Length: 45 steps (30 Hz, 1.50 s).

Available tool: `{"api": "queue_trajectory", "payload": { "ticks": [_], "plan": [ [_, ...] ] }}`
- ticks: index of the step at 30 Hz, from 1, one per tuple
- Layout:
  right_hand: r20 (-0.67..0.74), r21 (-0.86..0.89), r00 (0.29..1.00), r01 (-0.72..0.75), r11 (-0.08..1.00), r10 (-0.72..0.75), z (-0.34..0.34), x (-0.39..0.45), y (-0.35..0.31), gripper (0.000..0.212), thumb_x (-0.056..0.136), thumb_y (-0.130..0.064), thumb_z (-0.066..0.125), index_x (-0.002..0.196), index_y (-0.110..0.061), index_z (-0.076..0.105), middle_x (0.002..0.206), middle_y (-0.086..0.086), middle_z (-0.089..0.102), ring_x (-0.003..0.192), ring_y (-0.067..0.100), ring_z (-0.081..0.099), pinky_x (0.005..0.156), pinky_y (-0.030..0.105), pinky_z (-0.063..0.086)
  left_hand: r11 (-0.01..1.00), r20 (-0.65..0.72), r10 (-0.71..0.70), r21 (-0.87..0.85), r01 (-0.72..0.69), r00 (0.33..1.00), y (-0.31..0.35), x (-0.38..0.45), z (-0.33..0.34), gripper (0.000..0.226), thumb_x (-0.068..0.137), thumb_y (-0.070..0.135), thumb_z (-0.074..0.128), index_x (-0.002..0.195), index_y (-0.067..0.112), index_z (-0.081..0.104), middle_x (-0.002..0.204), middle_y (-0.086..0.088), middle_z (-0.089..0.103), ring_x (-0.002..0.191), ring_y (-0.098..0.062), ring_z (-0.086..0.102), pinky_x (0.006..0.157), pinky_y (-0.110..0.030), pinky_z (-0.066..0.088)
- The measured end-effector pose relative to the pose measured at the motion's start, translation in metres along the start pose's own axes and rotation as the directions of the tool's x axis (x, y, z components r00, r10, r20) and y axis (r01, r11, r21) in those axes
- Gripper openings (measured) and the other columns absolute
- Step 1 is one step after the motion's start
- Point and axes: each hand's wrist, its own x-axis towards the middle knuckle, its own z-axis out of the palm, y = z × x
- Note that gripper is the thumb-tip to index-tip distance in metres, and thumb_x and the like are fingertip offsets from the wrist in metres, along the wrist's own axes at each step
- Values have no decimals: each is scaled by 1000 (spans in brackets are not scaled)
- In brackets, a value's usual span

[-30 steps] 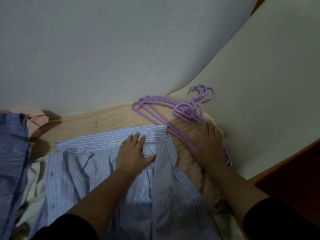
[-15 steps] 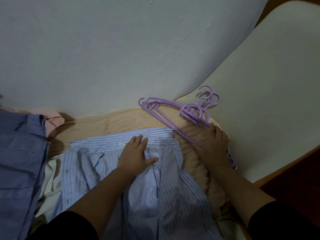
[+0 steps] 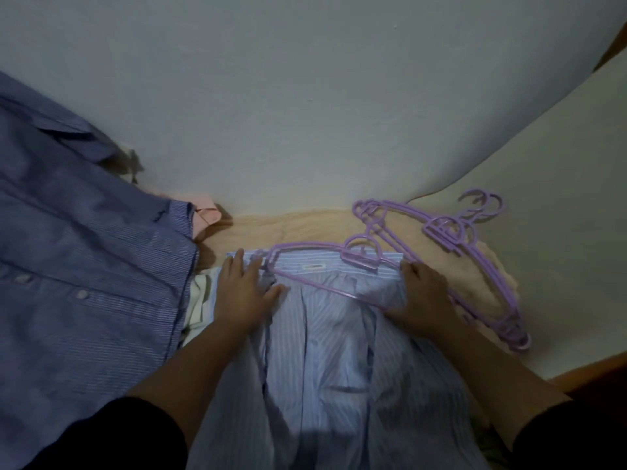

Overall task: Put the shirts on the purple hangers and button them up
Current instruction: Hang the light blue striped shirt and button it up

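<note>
Right, we're looking down at the light-blue striped shirt (image 3: 339, 351) lying open on the beige blanket (image 3: 441, 266) w/ a purple hanger (image 3: 325, 266) lying across its collar. L hand (image 3: 242, 293) is resting flat on the shirt's shoulder, fingers straight. R hand (image 3: 424, 296) is pressing the shirt's other side beside the hanger bar; can't tell if it's pinching anything. Spare hangers (image 3: 475, 239) are sitting to the right; a darker blue shirt (image 3: 84, 266) is lying left.

Dim, bluish, low-contrast feed. I see soft shadows beneath the dark blue shirt (image 3: 84, 266) at left and a brighter patch at bottom centre. Wide-angle bowing curves the wall (image 3: 305, 96) edge at right. Slight blur overall.
</note>
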Motion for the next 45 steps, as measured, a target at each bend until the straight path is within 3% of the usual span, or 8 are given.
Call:
{"api": "queue_trajectory", "payload": {
  "ticks": [8,14,20,24,27,34,39,45],
  "plan": [
    [160,-17,987,1,1000,2,-11,-4,-3,107,56,-58,70,145,-14,28,143,10,35,133,27,34,107,34,27,955,130,-251,-126,267,959,-18,9,-8,74,79,48,71,142,17,45,151,-22,27,136,-34,36,109,-36,32],
    [169,-49,986,9,999,-1,-17,-5,0,98,66,-46,76,145,-16,25,144,7,34,133,23,34,105,30,26,899,138,-280,-310,310,950,-13,14,-14,62,78,23,77,135,11,54,142,-20,46,131,-28,44,107,-32,35],
    [187,-83,982,-13,996,28,-25,-13,0,104,62,-52,75,146,-16,24,145,7,32,133,26,31,109,39,23,850,143,-312,-401,343,939,1,8,-30,57,83,9,67,137,18,52,134,-14,56,96,-19,59,75,-22,40],
    [176,-88,984,0,996,16,-30,-19,-1,107,56,-55,73,145,-16,27,143,8,35,132,27,33,108,42,26,854,149,-246,-435,287,958,7,0,-37,57,80,7,66,134,20,55,136,-12,52,109,-14,60,87,-23,47],
    [161,-99,987,-2,995,18,-32,-25,-4,104,61,-54,72,145,-18,24,143,7,34,131,27,32,109,42,25,756,269,-203,-568,325,941,18,-8,-41,53,79,-2,69,130,13,59,124,-9,59,66,3,64,63,-16,53],
    [173,-110,984,-15,994,35,-37,-33,-7,98,66,-52,72,146,-23,21,144,3,30,131,25,30,104,38,29,532,323,-218,-752,390,921,30,-12,-52,63,82,-11,59,140,12,48,121,4,56,75,-9,65,66,-25,52],
    [179,-30,983,-27,999,31,-34,-30,-25,98,69,-50,73,148,-22,21,147,3,27,134,25,28,104,39,31,230,425,-80,-872,432,902,55,-13,-70,59,87,-11,52,142,12,44,128,-9,59,80,-14,68,64,-25,57],
    [168,63,985,-48,997,37,-18,-10,-54,101,70,-45,73,149,-21,16,150,3,22,136,25,23,107,37,29,211,501,-78,-837,506,862,51,-34,-43,54,91,-9,48,138,17,46,108,1,64,65,-5,70,55,-21,55]
  ]
}}
